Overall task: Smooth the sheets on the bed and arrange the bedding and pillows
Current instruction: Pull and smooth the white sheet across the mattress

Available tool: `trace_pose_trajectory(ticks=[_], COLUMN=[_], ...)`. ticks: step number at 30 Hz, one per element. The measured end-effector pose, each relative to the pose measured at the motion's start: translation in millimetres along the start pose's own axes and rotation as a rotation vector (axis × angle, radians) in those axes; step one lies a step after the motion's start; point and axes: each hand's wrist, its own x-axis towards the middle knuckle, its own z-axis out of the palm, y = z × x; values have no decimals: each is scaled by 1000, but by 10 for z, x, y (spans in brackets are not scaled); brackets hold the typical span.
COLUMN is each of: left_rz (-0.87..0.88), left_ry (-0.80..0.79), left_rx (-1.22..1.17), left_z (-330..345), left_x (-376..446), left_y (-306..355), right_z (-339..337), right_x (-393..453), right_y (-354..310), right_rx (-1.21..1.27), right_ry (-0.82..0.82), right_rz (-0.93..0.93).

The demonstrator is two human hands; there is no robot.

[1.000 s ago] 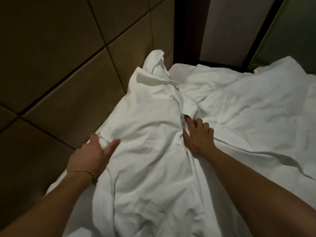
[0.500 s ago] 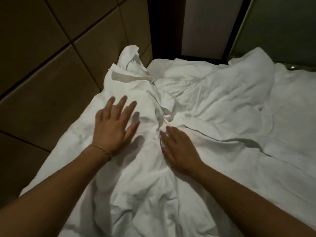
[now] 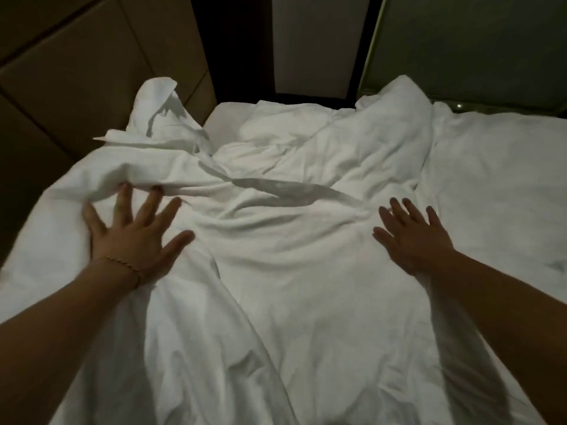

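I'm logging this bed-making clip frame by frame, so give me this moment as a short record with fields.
left hand: flat on the white sheet, fingers spread, bracelet at wrist
right hand: flat on the sheet, fingers spread
sheet: rumpled, creased between the hands, bunched corner standing at far left
headboard: brown padded panels, at left
pillows: none clearly seen

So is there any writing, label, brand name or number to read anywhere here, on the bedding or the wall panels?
None. No text, label, brand or number shows anywhere.
The white duvet under the left hand and right hand is plain.
The brown wall panels are bare.
A tiny bright dot beyond the bed is too small to read as anything.
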Motion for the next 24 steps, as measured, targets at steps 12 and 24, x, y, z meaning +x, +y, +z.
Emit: trace_pose_trajectory(ticks=[12, 24], left_rz=[473, 562], left_ry=[112, 22], left_rx=[-194, -386], left_z=[-91, -775], left_x=[-23, -356], left_y=[2084, 4212], right_z=[286, 316], right_x=[-483, -1259], right_y=[-297, 1610], right_rx=[125, 81], right_ry=[117, 206], right_rz=[-106, -24])
